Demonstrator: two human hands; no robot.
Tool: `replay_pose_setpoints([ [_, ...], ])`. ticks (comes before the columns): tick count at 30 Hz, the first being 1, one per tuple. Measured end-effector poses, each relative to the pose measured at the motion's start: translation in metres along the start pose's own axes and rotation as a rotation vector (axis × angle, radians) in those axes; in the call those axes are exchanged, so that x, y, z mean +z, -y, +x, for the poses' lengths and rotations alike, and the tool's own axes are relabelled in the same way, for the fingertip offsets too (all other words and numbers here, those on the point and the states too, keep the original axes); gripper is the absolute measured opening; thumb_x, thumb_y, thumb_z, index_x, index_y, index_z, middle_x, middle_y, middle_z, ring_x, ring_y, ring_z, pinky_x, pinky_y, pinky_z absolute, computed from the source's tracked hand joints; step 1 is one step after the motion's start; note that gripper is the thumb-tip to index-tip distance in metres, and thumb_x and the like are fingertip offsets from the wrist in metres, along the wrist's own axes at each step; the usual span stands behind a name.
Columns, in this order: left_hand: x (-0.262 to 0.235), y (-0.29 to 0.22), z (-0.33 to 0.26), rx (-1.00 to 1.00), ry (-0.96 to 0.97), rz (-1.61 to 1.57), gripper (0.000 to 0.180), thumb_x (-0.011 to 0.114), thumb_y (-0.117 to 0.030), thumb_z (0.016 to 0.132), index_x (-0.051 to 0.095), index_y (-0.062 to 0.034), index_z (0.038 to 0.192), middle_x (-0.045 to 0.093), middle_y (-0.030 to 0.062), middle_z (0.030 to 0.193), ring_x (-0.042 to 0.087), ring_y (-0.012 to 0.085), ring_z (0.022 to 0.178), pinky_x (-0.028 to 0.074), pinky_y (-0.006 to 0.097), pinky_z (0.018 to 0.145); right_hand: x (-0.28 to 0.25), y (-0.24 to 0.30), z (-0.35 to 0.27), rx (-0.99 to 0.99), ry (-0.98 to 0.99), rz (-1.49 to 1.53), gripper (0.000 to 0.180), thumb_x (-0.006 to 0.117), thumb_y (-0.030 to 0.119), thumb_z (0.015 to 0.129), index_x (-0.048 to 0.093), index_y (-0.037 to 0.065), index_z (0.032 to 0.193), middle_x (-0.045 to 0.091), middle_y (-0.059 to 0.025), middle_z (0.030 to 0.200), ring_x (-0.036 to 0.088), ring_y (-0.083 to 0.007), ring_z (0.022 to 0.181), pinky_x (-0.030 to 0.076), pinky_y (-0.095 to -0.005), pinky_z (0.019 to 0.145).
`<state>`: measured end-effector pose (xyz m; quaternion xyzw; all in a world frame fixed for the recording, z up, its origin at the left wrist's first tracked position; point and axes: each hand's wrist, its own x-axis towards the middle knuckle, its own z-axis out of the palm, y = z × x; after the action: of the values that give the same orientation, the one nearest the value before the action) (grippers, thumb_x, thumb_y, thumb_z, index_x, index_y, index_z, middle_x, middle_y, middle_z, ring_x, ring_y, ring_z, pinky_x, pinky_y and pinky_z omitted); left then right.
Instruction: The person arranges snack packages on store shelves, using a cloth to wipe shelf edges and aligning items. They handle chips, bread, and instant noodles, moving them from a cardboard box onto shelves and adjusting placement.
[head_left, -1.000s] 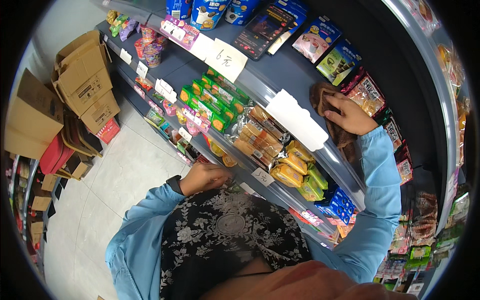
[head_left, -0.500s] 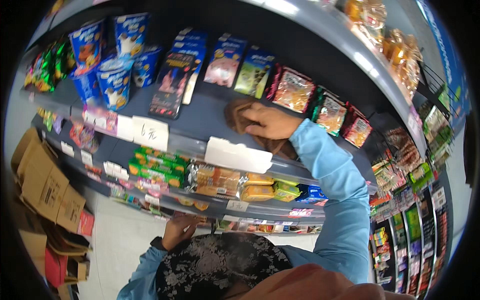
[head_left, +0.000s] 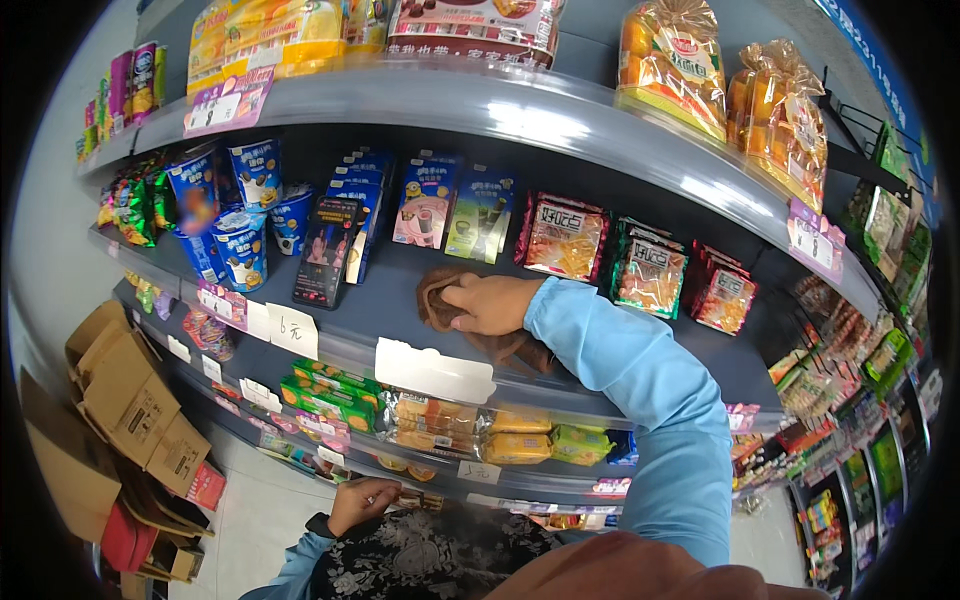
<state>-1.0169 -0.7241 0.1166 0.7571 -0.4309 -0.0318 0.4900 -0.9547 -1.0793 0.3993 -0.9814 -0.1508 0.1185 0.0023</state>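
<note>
My right hand (head_left: 492, 303) is closed on a brown cloth (head_left: 515, 350), pressing it to the dark grey shelf (head_left: 390, 312). Part of the cloth trails to the shelf's front edge, behind a blank white card (head_left: 434, 371). Down by the lower shelves is my left hand (head_left: 360, 504), its fingers bent together; whatever they may hold does not show. Behind the cloth stand a green snack box (head_left: 480, 215) and a pink-and-blue one (head_left: 428, 203). Left of it, a phone (head_left: 327, 255) with its screen lit leans against blue boxes (head_left: 365, 200).
Blue snack cups (head_left: 242, 250) stand at the left of this shelf. Red-wrapped biscuit packs (head_left: 565, 237) and green ones (head_left: 650, 265) line its right. Above juts a shelf edge (head_left: 400, 105) with bagged bread (head_left: 672, 65). Cardboard boxes (head_left: 140, 410) stand at lower left.
The view has tilted up, bringing the upper shelf's goods into sight. My right hand, still on the brown cloth, has shifted left relative to the snack boxes.
</note>
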Motion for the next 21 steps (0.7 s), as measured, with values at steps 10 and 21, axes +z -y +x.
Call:
replay_pose_setpoints([
  [10, 0.005, -0.019, 0.026, -0.054, 0.042, 0.003, 0.017, 0.072, -0.019, 0.098, 0.078, -0.0069, 0.109, 0.077, 0.0096, 0.087, 0.073, 0.0164, 0.073, 0.056, 0.031, 0.067, 0.004, -0.003, 0.002, -0.060, -0.030, -0.018, 0.046, 0.053, 0.038, 0.104, 0.053, 0.006, 0.138, 0.048, -0.0306, 0.143, 0.057, -0.0474, 0.125, 0.045, -0.0533, 0.107],
  [21, -0.065, -0.013, 0.064, 0.251, 0.049, 0.091, 0.014, 0.072, -0.008, 0.093, 0.077, -0.0043, 0.105, 0.076, 0.0111, 0.090, 0.072, 0.0227, 0.073, 0.056, 0.032, 0.064, 0.005, -0.005, -0.006, 0.004, -0.053, 0.061, 0.047, 0.052, 0.040, 0.105, 0.052, 0.006, 0.138, 0.050, -0.0296, 0.138, 0.058, -0.0479, 0.121, 0.045, -0.0522, 0.106],
])
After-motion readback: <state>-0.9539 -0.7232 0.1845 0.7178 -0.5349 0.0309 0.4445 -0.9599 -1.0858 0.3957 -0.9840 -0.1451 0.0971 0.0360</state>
